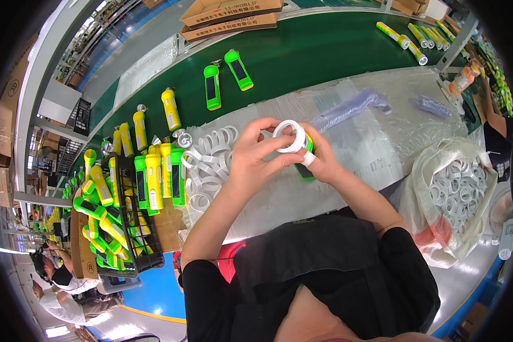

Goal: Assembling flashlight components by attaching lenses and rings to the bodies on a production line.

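Observation:
In front of my chest, my left hand (256, 153) is closed with thumb and fingers on a white plastic ring (300, 138). Close against it, my right hand (324, 158) wraps round a green flashlight (306, 172) with a dark panel, mostly hidden by the fingers. The ring sits at the flashlight's head end; whether it is fitted round it I cannot tell. A white band covers part of my right thumb. Left of my hands lies a pile of loose white rings (212, 162) on the plastic-covered table (256, 208).
A black crate (148, 263) of yellow and green flashlights stands left. Two green flashlights (212, 86) lie on the green belt (302, 51). At right hangs a white sack (407, 196) of rings. Clear plastic wrap (350, 111) lies beyond my hands. Another person (499, 137) is at far right.

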`<action>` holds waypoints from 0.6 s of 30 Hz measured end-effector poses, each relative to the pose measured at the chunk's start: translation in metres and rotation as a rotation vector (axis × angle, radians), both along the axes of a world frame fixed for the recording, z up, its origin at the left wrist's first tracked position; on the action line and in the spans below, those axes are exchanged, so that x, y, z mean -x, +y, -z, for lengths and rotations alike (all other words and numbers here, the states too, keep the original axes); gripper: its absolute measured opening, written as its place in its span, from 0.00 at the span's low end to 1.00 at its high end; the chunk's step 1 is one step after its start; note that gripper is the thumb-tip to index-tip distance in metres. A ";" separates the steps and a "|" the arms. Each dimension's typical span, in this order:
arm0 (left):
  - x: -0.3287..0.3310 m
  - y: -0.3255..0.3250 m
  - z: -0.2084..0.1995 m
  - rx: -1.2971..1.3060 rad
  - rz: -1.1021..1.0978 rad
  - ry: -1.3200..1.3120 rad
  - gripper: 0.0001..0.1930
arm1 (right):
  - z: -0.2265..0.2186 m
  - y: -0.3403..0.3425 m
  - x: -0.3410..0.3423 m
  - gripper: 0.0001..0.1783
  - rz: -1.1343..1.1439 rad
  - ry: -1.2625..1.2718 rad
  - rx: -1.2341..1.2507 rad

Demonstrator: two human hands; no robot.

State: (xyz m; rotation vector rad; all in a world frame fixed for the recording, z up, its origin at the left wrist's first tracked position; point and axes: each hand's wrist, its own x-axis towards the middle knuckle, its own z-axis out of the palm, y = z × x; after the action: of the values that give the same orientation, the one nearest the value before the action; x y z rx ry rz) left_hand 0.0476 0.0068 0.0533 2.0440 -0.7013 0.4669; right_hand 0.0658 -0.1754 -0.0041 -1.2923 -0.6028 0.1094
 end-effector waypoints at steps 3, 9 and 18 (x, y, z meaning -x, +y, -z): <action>-0.002 -0.001 -0.001 -0.083 -0.007 -0.041 0.20 | 0.011 -0.006 -0.004 0.28 0.005 -0.051 0.023; -0.007 -0.009 -0.007 -0.118 0.038 -0.055 0.22 | -0.012 -0.021 -0.012 0.31 0.019 -0.078 -0.187; -0.008 -0.042 0.001 -0.078 0.113 0.045 0.23 | -0.109 -0.075 -0.034 0.19 -0.102 -0.614 0.778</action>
State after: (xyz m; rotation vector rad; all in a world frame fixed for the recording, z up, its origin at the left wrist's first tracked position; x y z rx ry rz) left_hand 0.0551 -0.0347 0.0526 2.0678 -0.8139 0.3319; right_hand 0.0997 -0.2506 0.1047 -2.0731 -1.2259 0.0248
